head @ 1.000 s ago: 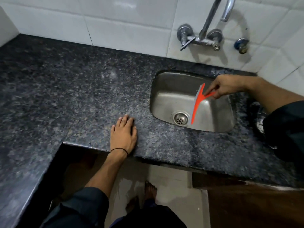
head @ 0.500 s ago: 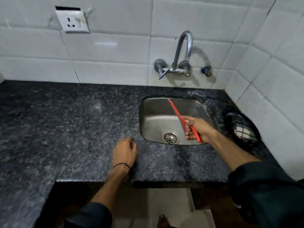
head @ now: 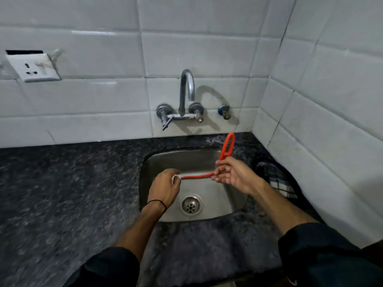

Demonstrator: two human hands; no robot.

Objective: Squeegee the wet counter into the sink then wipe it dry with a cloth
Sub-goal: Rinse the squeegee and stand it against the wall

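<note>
Both hands hold the red squeegee [head: 196, 176] above the steel sink [head: 234, 206]. My right hand [head: 234, 175] grips it where the handle meets the blade, with the looped handle sticking up toward the wall. My left hand [head: 164, 188] pinches the left end of the blade with its fingertips. The blade runs level from left to right across the basin. The dark speckled granite counter [head: 68, 195] stretches to the left and in front of the sink. A checked cloth [head: 278, 179] lies crumpled on the counter to the right of the sink, in the corner.
A curved tap [head: 186, 94] with two valves is fixed to the white tiled wall behind the sink. A white wall socket [head: 34, 67] sits at the left. The drain [head: 191, 204] lies in the basin below my hands. A tiled side wall closes off the right.
My left hand left the counter's front edge and rose to the squeegee's blade end. My right hand turned the squeegee so the blade lies level and the handle points up. The view tilted upward.
</note>
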